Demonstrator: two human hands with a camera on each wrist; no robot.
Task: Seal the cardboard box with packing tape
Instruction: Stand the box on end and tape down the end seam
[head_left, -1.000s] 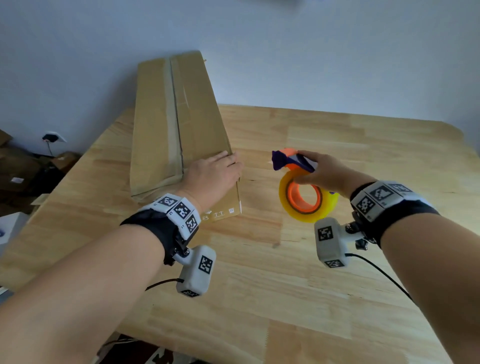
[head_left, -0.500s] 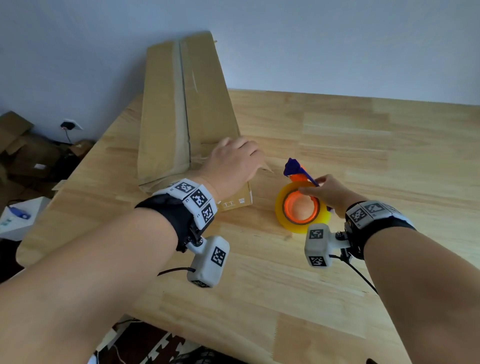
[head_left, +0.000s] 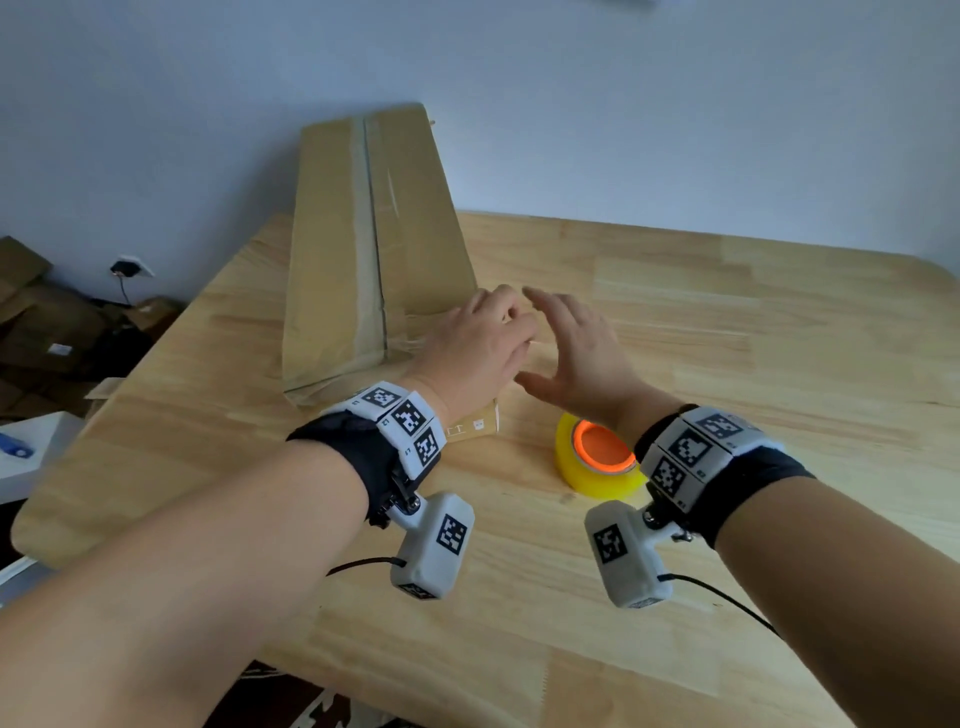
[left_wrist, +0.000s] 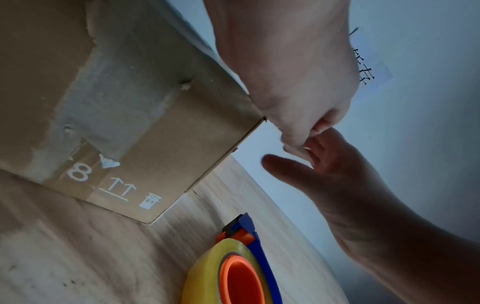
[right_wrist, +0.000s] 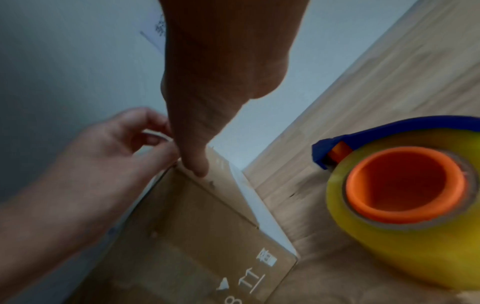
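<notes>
A long flat cardboard box (head_left: 415, 249) lies on the wooden table (head_left: 727, 338), with its centre seam running away from me. My left hand (head_left: 483, 338) is at the box's near right corner, fingers curled. In the right wrist view it (right_wrist: 103, 148) pinches a thin pale strip that looks like clear tape. My right hand (head_left: 576, 358) is right beside it, fingers straight and spread, holding nothing. One digit tip (right_wrist: 197, 170) touches the box's end edge. The yellow tape roll (head_left: 571, 462) with orange core and blue cutter (left_wrist: 249, 226) lies on the table under my right wrist.
Flattened cardboard (head_left: 41, 322) lies piled on the floor to the left, below a wall outlet (head_left: 127, 267). A white object (head_left: 26, 457) sits beyond the table's left edge. The wall stands close behind the box's far end.
My right hand set the tape roll down on the table, let go and moved up to the box corner. My left hand went from lying flat on the box to curled at that corner.
</notes>
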